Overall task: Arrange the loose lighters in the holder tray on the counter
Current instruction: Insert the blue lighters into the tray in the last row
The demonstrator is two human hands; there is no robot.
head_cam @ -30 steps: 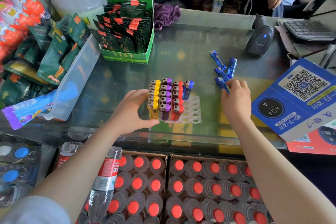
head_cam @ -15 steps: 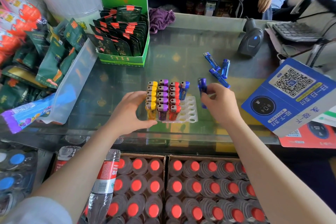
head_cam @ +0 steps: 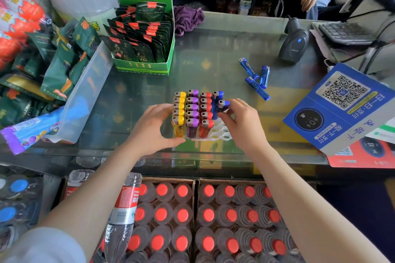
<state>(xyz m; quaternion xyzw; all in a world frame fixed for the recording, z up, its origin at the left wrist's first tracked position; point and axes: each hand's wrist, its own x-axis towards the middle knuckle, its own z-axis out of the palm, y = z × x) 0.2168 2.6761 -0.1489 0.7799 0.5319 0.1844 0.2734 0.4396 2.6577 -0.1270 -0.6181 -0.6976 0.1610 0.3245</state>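
**Seating a blue lighter in the fourth row**

Pinching a blue lighter (head_cam: 221, 106) between thumb and fingertips, the right hand (head_cam: 242, 125) holds it upright over the white holder tray (head_cam: 222, 132), just in front of another blue lighter (head_cam: 217, 95) that stands at the tray's far right corner. Whether the held lighter's base has entered a slot cannot be told, since the fingers cover it. A ring (head_cam: 244, 104) shows on one finger of that hand.

The left hand (head_cam: 152, 129) grips the tray's left side, its thumb lying along the near edge by the front yellow lighter and its fingers curled round the far side of the yellow row (head_cam: 179, 109). Beside the yellow row stand a purple row (head_cam: 192, 109) and a red row (head_cam: 205, 109), each filled front to back. Empty white slots show on the tray's near right part.

Three loose blue lighters (head_cam: 256, 80) lie on the glass counter (head_cam: 213, 53), well beyond the tray to the right; two of them touch and the third lies just beside.

A barcode scanner (head_cam: 294, 44) stands further back, a blue QR placard (head_cam: 342, 109) lies to the right, and a green display box (head_cam: 145, 49) of dark sachets sits at the back left. Crates of red-capped bottles (head_cam: 203, 215) fill the space below the counter.
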